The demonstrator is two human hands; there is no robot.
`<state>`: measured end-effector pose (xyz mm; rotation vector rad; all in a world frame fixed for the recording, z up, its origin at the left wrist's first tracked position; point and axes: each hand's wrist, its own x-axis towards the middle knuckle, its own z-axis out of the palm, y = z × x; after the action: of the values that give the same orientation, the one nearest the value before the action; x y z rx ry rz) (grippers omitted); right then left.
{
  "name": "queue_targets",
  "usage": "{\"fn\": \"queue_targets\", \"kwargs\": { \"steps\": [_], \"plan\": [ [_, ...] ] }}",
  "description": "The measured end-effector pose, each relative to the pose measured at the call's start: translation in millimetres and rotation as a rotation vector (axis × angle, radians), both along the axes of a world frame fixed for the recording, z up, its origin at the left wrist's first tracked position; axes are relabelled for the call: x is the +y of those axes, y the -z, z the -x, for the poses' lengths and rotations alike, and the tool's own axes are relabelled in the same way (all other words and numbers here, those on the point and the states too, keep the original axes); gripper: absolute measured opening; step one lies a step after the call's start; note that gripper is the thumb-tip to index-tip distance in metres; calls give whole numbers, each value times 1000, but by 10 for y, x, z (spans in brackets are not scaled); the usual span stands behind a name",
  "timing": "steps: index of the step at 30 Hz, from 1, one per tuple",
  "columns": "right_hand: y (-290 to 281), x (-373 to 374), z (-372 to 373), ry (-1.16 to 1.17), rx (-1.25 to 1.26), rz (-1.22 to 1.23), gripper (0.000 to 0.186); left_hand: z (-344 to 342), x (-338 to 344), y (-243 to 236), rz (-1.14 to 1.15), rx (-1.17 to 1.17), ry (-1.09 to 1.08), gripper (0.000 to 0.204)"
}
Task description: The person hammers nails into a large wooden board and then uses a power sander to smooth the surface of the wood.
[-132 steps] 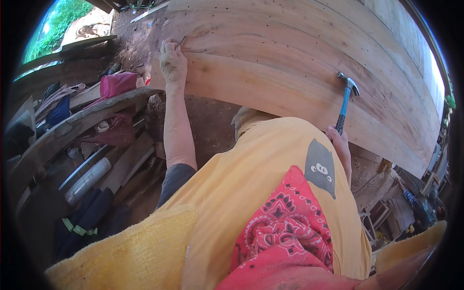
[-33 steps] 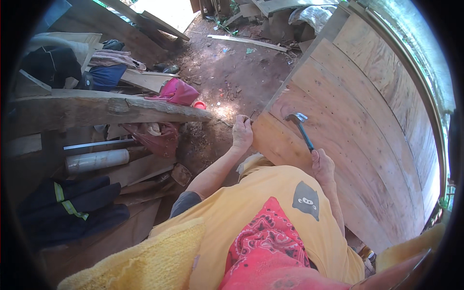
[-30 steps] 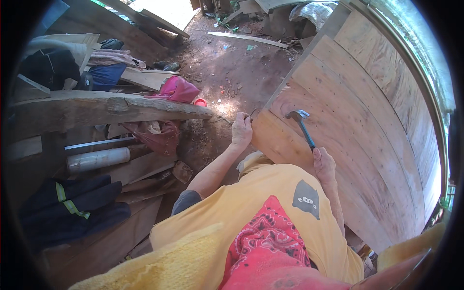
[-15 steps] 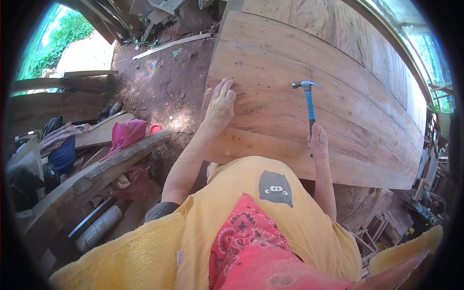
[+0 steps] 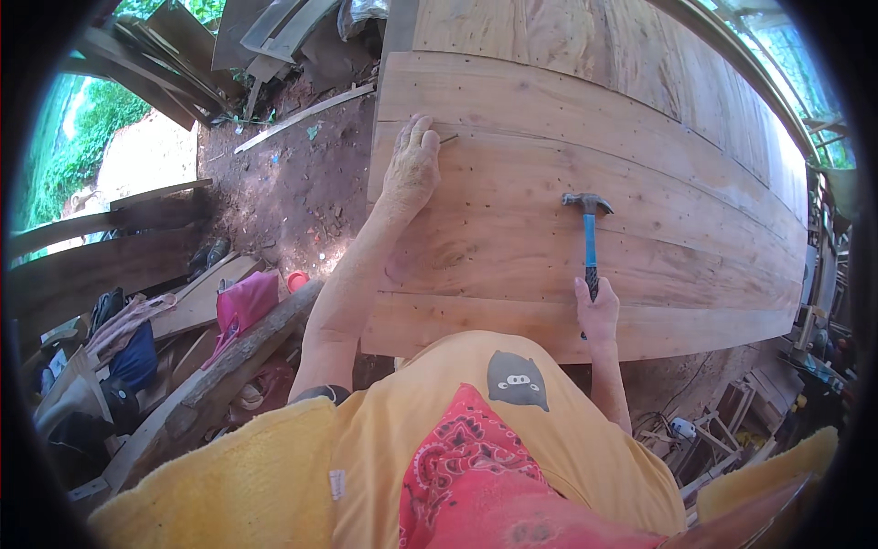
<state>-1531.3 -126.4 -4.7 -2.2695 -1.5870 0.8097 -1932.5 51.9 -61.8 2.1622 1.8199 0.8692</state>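
Yellow shirt (image 5: 439, 389) and red paisley bandana (image 5: 471, 457) sit nearest, below both hands. Right hand (image 5: 597, 306) is wrapped round the low end of the blue-handled claw hammer (image 5: 590, 242); head is just above that hand, over the dark-dotted plank panel (image 5: 512, 210), contact unclear. Low grip looks right for swing; I'd keep the wrist loose, face square. Left hand (image 5: 412, 169), farther out and left of the right, is over the panel's edge, fingertips apparently pinching a thin nail (image 5: 449, 139) that juts to their right. Better upright, fingers clear of its head. Wood strip (image 5: 306, 117) lies beyond, left of that hand
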Motion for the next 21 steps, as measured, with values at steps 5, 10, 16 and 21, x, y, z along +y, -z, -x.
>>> {"fn": "queue_targets", "kwargs": {
  "steps": [5, 10, 16, 21],
  "plan": [
    [-53, 18, 46, 6, -51, 31, 48, 39, 316, 8, 4, 24, -8, 17],
    [-71, 35, 80, 1, -109, 35, 46, 88, 689, 61, -12, 39, -19, 16],
    [-110, 29, 99, 19, -78, 37, 44, 141, 1043, 136, -25, 45, -34, 18],
    [-94, 36, 111, 26, -140, 52, 42, 169, 1257, 141, -45, 51, -49, 18]
  ]
}}
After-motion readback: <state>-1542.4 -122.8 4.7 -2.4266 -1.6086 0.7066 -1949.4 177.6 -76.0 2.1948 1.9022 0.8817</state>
